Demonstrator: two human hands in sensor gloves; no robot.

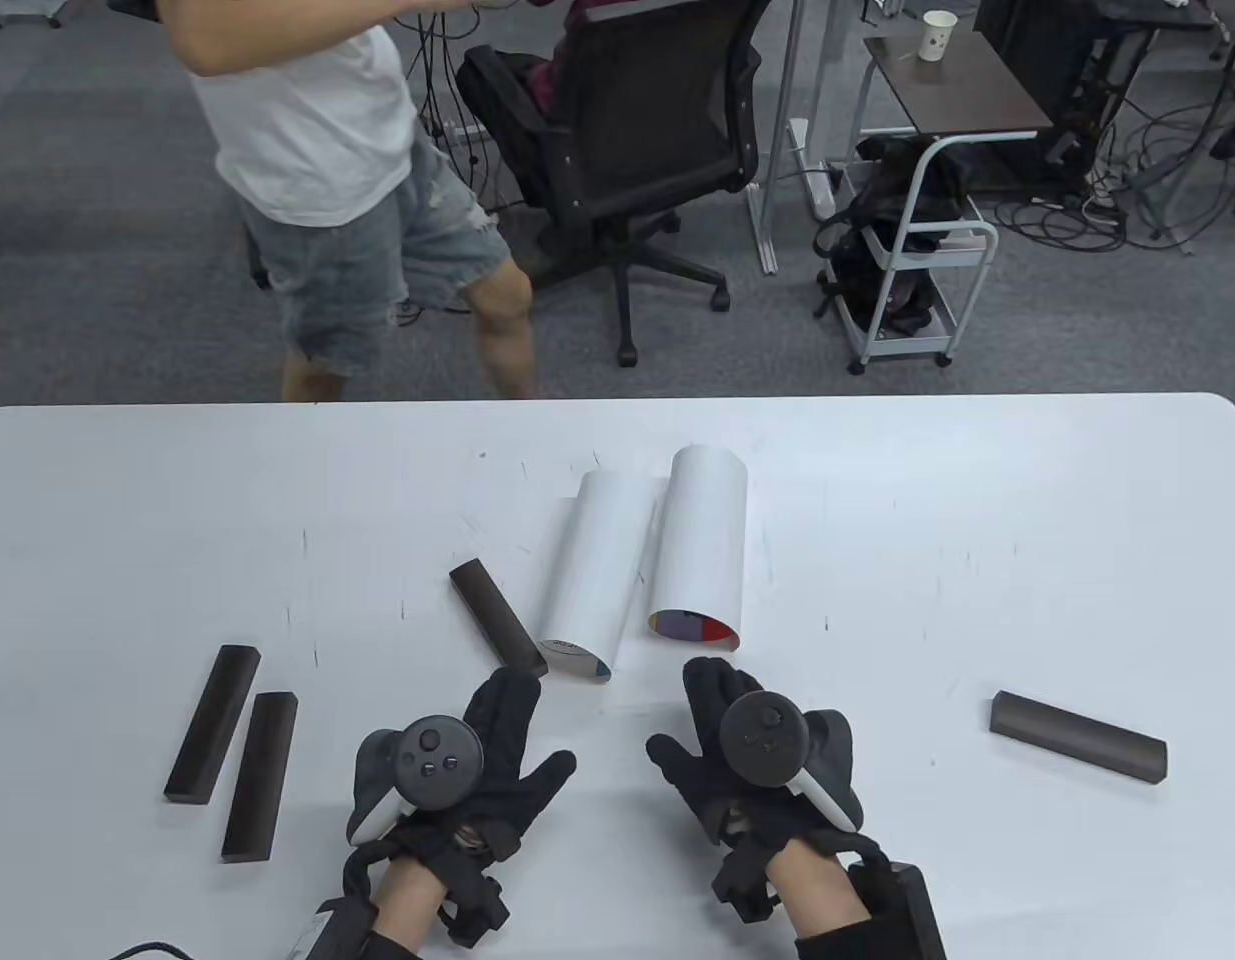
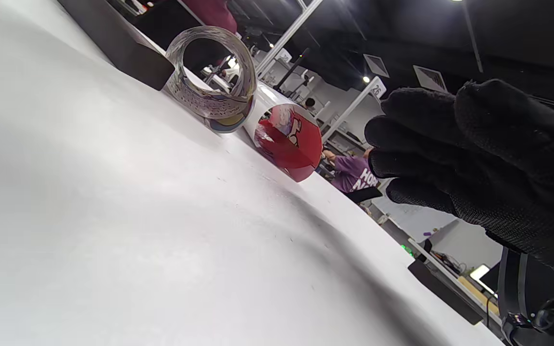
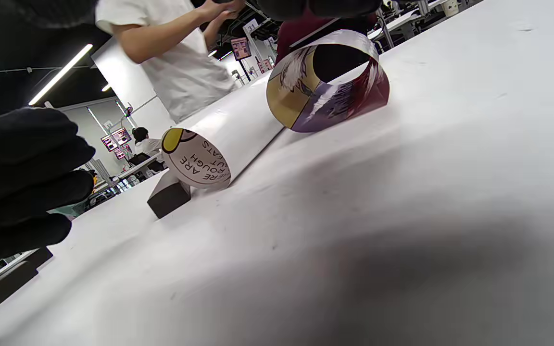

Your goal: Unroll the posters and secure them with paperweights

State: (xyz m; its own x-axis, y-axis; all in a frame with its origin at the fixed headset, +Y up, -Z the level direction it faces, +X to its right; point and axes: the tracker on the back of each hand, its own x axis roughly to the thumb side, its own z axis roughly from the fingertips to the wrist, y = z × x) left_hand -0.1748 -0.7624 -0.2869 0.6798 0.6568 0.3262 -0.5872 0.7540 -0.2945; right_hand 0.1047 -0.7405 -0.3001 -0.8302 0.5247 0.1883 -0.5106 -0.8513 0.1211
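Observation:
Two rolled posters lie side by side at the table's middle: the left roll [image 1: 587, 575] and the wider right roll [image 1: 702, 545], both with printed insides showing at the near ends. A dark paperweight bar [image 1: 497, 618] lies against the left roll. My left hand [image 1: 507, 730] is open and empty just below that bar. My right hand [image 1: 722, 720] is open and empty just below the right roll. The right wrist view shows the left roll [image 3: 200, 158], the bar [image 3: 169, 194] and the right roll [image 3: 327, 81]. The left wrist view shows both rolls [image 2: 209, 81] [image 2: 289, 144].
Two more dark bars [image 1: 212, 738] [image 1: 260, 775] lie at the left, and one [image 1: 1077, 750] at the right. A person in a white shirt [image 1: 317, 130] stands beyond the table's far edge, by an office chair [image 1: 637, 130].

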